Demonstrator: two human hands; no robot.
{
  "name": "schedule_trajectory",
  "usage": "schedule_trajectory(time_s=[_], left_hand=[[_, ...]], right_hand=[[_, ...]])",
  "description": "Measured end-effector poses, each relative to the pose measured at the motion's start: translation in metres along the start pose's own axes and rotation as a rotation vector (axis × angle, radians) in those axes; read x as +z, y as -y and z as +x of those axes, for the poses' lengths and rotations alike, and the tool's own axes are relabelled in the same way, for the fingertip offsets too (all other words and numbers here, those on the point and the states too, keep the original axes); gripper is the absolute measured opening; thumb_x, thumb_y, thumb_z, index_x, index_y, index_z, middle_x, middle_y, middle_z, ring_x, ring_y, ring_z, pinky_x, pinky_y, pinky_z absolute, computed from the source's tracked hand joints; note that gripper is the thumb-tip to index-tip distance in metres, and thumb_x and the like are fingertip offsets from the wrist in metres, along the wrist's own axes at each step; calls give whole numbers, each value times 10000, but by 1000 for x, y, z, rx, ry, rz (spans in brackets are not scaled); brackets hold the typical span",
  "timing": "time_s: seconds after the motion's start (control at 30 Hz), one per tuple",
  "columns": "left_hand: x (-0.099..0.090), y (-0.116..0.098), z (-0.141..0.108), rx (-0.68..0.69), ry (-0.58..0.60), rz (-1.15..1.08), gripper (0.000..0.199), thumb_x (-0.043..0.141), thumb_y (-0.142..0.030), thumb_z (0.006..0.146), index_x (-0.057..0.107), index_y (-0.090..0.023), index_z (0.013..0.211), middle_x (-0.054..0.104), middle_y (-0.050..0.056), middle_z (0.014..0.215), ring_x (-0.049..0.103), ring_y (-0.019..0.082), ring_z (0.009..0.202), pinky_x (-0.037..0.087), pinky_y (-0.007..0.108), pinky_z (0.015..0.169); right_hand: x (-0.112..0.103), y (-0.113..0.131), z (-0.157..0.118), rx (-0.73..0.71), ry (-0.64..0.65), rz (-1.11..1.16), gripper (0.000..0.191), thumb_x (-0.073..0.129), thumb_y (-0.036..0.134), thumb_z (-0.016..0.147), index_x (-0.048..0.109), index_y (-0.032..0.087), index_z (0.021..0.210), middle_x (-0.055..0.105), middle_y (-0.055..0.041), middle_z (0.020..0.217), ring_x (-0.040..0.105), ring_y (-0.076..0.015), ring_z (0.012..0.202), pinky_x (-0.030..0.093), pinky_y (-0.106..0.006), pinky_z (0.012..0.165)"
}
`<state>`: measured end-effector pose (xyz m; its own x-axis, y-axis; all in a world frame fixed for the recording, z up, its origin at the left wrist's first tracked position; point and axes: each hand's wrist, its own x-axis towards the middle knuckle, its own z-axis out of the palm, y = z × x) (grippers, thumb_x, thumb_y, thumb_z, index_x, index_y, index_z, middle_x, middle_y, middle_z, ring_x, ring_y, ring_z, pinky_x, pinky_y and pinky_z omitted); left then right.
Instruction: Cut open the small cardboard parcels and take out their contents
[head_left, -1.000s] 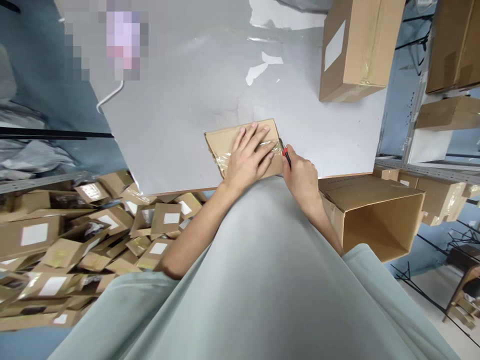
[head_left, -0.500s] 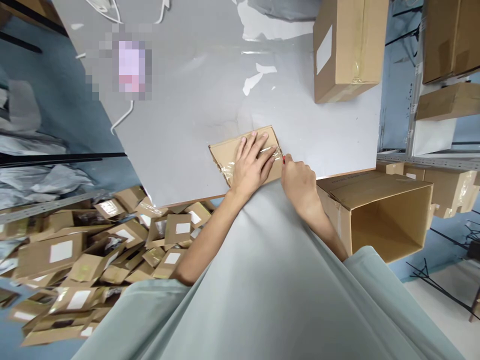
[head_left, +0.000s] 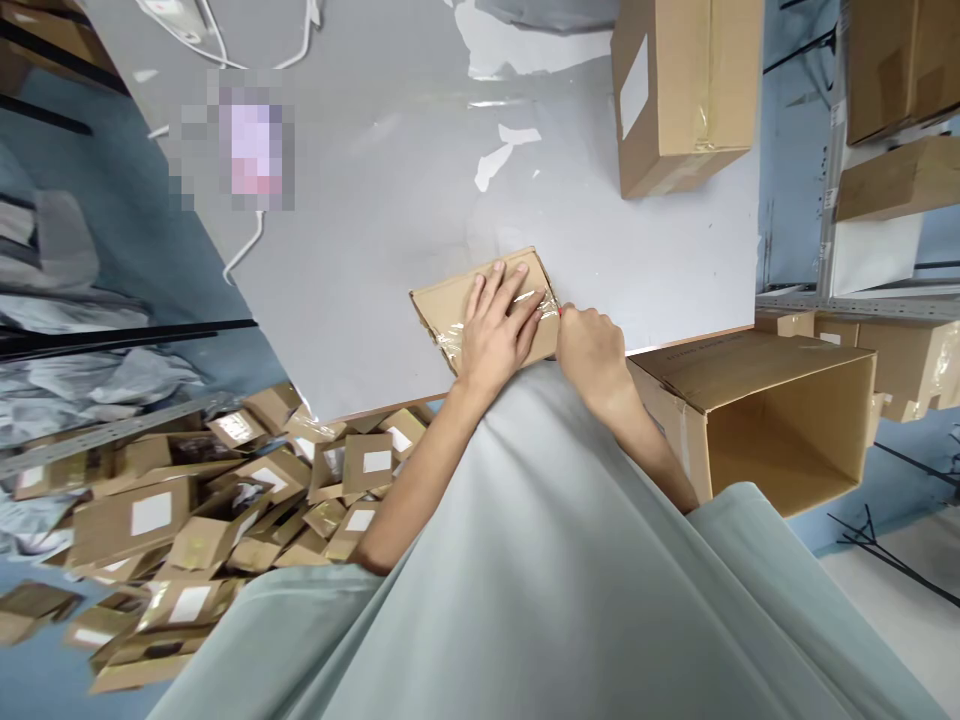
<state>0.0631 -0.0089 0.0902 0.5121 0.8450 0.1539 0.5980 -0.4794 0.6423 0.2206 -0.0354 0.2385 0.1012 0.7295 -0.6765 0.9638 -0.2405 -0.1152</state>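
Observation:
A small flat cardboard box (head_left: 495, 300), with shiny clear tape across its top, lies at a slant near the table's front edge. My left hand (head_left: 495, 335) rests flat on the box with its fingers spread, pressing on the top and the tape. At the box's right end, my right hand (head_left: 592, 345) is closed in a fist. A bit of a red tool (head_left: 560, 311) pokes out of that fist against the taped edge; the rest of the tool is hidden in the fingers.
A large taped carton (head_left: 686, 100) stands at the table's (head_left: 360, 270) back right. Beside my right arm is an open carton (head_left: 787, 425). Many small boxes (head_left: 367, 462) lie heaped below the table on the left. White cables (head_left: 251, 245) and a blurred-out item (head_left: 255, 150) lie at upper left.
The view has shifted slightly. My right hand and the red tool stay at the box's right end, a little less of the red showing. My left hand keeps its place on the box.

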Motion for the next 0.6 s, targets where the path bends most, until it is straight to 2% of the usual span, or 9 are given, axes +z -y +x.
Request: schedule_trajectory(time_s=[0.1,0.27,0.37,0.43,0.53,0.6], left_hand=[[1,3,-1,-1,-6,-28,401,560,-455,1162,713,-387,1526,558,50,1763,362,351,1740,243,707,1429],[3,9,-2,16,7,-80,426,595,-475,1148,691,-403,1557,528,44,1787,331,367,1751,181,718,1440],[-1,15,-4,13,-2,-98,467,580,-518,1146,669,-390,1587,507,47,1802,328,379,1751,180,714,1442],[-7,22,-9,-10,-24,-109,548,592,-582,1125,632,-369,1630,481,62,1819,319,397,1753,186,706,1445],[-19,37,-24,-68,-102,-90,689,604,-679,1088,576,-335,1685,451,89,1835,304,419,1755,205,698,1443],[-27,52,-39,-111,-174,-70,742,592,-726,1074,560,-327,1698,438,99,1839,303,425,1754,211,701,1440]], right_hand=[[12,-4,-6,86,5,-4,466,315,74,1162,715,135,1394,837,-233,1223,841,-282,1167,635,-326,940],[30,-12,-12,97,1,27,445,348,127,1177,618,115,1531,839,-230,1233,838,-296,1139,616,-344,923],[27,-21,-18,48,7,100,408,396,194,1187,634,126,1510,847,-208,1214,828,-326,1129,594,-371,930],[24,-32,-26,-32,-10,223,364,444,249,1187,672,175,1461,863,-152,1151,828,-326,1079,579,-371,912],[31,-54,-23,-100,-170,481,328,499,417,1184,722,245,1352,863,-80,1053,821,-296,983,565,-346,857],[49,-70,3,-73,-312,615,393,548,571,1143,741,239,1226,850,-84,1019,806,-287,935,563,-344,826]])
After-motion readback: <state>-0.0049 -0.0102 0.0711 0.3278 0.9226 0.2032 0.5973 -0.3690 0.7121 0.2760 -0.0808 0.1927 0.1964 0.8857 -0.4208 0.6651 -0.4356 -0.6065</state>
